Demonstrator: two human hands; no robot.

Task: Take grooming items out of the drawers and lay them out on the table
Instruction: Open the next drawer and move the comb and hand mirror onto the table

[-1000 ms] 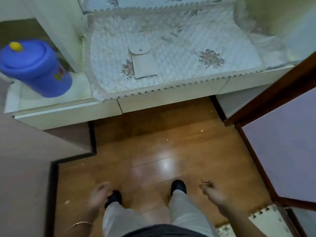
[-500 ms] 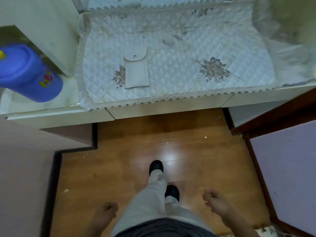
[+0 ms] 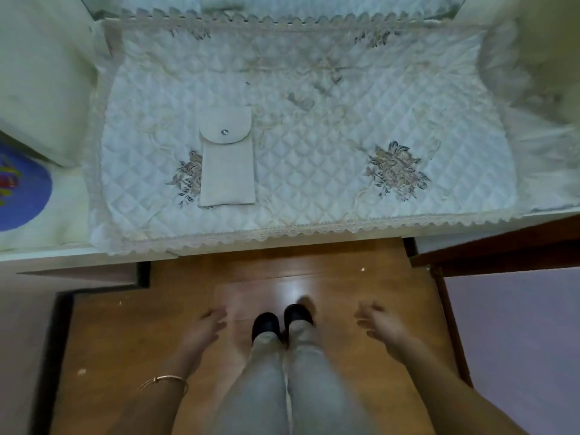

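A table covered by a white quilted cloth [image 3: 314,171] with lace edging fills the upper half of the view. On its left part lies a beige fabric pouch [image 3: 226,164] with a snap flap, flat and closed. My left hand [image 3: 204,331] and my right hand [image 3: 381,328] hang low over the wooden floor, both empty with fingers apart, well short of the table's front edge. No drawer front is visible from this angle.
A blue lidded container [image 3: 22,189] stands on a white ledge at the left. A dark wooden door edge [image 3: 496,246] and a purple panel [image 3: 518,340] close in on the right. My feet in black shoes [image 3: 281,321] stand on the brown floor.
I have stepped closer to the table, which now fills more of the view. Both hands have risen forward and their fingers have spread. The blue container has slid almost out of view.
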